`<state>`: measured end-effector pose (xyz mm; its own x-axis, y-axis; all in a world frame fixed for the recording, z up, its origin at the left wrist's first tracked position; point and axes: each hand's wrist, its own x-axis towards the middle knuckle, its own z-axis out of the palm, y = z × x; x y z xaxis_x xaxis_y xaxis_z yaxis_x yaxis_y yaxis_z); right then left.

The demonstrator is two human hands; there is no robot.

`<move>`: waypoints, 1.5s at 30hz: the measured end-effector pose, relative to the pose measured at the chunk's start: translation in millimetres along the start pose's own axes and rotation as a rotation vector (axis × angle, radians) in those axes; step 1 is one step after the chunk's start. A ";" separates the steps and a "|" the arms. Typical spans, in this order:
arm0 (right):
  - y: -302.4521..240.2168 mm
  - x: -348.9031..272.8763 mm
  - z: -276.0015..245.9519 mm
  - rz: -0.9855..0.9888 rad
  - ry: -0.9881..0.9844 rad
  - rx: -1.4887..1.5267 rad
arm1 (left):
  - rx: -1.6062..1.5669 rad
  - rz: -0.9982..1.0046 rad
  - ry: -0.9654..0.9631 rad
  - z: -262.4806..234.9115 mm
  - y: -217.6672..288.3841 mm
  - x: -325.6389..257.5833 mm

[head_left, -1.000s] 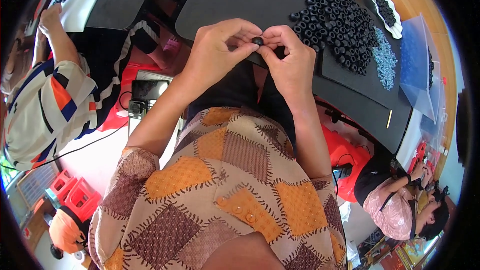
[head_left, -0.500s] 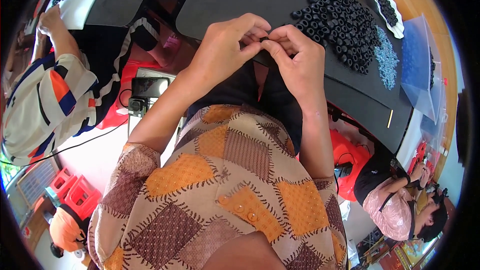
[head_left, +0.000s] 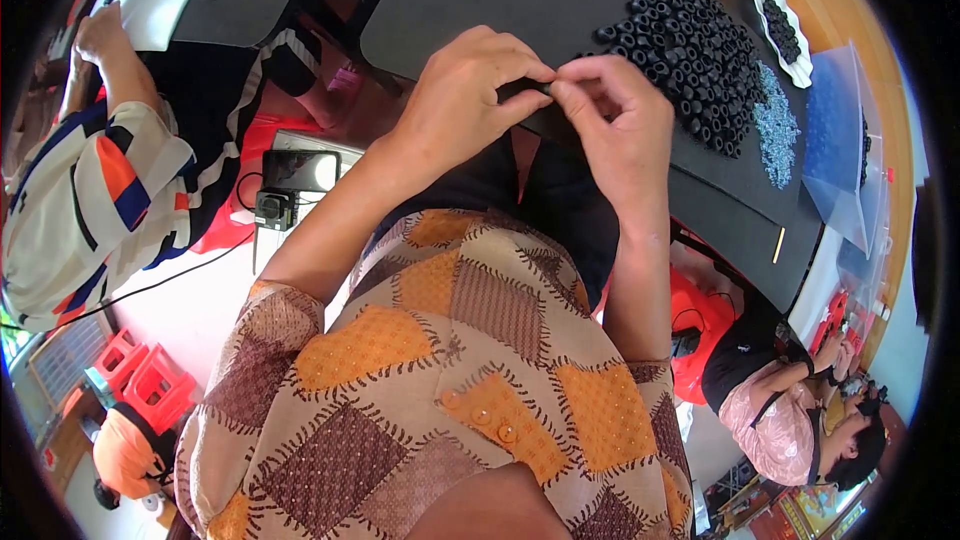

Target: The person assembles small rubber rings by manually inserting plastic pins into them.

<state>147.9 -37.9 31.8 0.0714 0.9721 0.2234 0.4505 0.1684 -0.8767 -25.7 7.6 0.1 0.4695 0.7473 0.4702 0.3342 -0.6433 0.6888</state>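
Note:
Both hands meet above the near edge of a black table (head_left: 470, 0). A small black ring-shaped piece (head_left: 547, 88) is pinched between their fingertips, mostly covered by them. My left hand (head_left: 462, 90) is closed, thumb and index finger pressed together at the piece. From the other side my right hand (head_left: 622, 125) also pinches at it, its remaining fingers curled. Just beyond the right hand spreads a big pile of short black tube-like rings (head_left: 695, 55). Beside that pile lies a smaller heap of tiny clear bluish parts (head_left: 777, 130).
A white wavy-edged dish (head_left: 797, 10) with small black parts stands at the far right, near a clear plastic bin (head_left: 838, 145). A thin yellowish stick (head_left: 778, 245) lies at the table's right. People sit at left (head_left: 90, 210) and right (head_left: 780, 430). A phone (head_left: 300, 170) is below left.
Both hands have shifted slightly right, still together. The fingertips now cover more of the small black piece. The table and piles appear slightly lower and further right in the picture.

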 end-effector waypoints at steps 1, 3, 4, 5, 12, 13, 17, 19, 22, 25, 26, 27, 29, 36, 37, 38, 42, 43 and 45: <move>-1.8 0.2 -0.9 -0.090 0.079 -0.015 | 0.007 0.010 0.001 1.0 1.6 -0.6; -9.8 8.4 1.8 -0.149 0.199 0.236 | 0.015 0.015 0.004 1.4 3.6 -2.3; -18.6 13.3 5.7 -0.217 0.263 0.315 | 0.016 0.011 0.007 1.8 4.4 -2.9; -15.8 22.6 11.1 -0.343 0.290 0.280 | 0.013 0.014 0.008 2.3 5.0 -0.8; -38.5 62.6 29.9 -0.485 0.238 -0.074 | 0.021 0.028 0.013 -1.6 -2.1 0.3; -36.8 66.2 34.2 -0.541 0.204 -0.025 | 0.029 0.035 0.018 -1.0 -4.0 0.1; -6.9 73.0 53.2 -0.499 0.152 -0.077 | 0.035 0.051 0.013 -0.9 -6.5 4.1; -7.7 77.5 54.8 -0.563 0.174 -0.129 | 0.022 0.036 0.013 -0.5 -8.8 4.3; -29.3 77.4 43.4 -0.422 0.168 -0.009 | 0.016 0.006 0.010 -1.4 -6.7 4.8; -25.6 80.3 33.4 -0.383 0.324 0.461 | -0.001 -0.017 0.013 -0.5 -7.1 4.2; -31.5 74.3 28.4 -0.431 0.331 0.565 | -0.022 -0.023 0.017 -0.7 -7.7 3.5; -29.9 68.2 38.6 -0.372 0.297 0.758 | -0.020 -0.026 0.020 -1.6 -8.7 2.3; -3.9 57.5 54.4 -0.193 0.278 0.751 | 0.057 -0.002 -0.009 -1.2 -6.0 4.5; -11.4 67.7 43.2 -0.197 0.183 0.901 | 0.017 0.005 -0.028 -3.0 -4.8 4.1; -23.6 67.2 39.2 -0.271 0.238 0.899 | 0.022 0.000 -0.012 -2.0 -5.5 2.8; -37.3 65.7 28.7 -0.313 0.250 0.905 | 0.025 -0.004 0.003 -2.0 -5.6 1.9; -5.9 46.9 41.4 -0.301 0.300 0.694 | 0.016 -0.007 -0.018 0.8 1.4 3.7; -0.5 51.3 61.5 -0.141 0.399 0.594 | 0.034 0.000 -0.013 1.3 -0.7 1.8; 8.3 58.6 56.1 -0.149 0.335 0.666 | 0.053 0.010 -0.009 0.5 -3.5 1.9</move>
<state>106.0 29.7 13.6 0.3666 0.8475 0.3838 -0.1480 0.4604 -0.8753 -25.6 11.2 -1.7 0.4805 0.7396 0.4714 0.3725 -0.6586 0.6538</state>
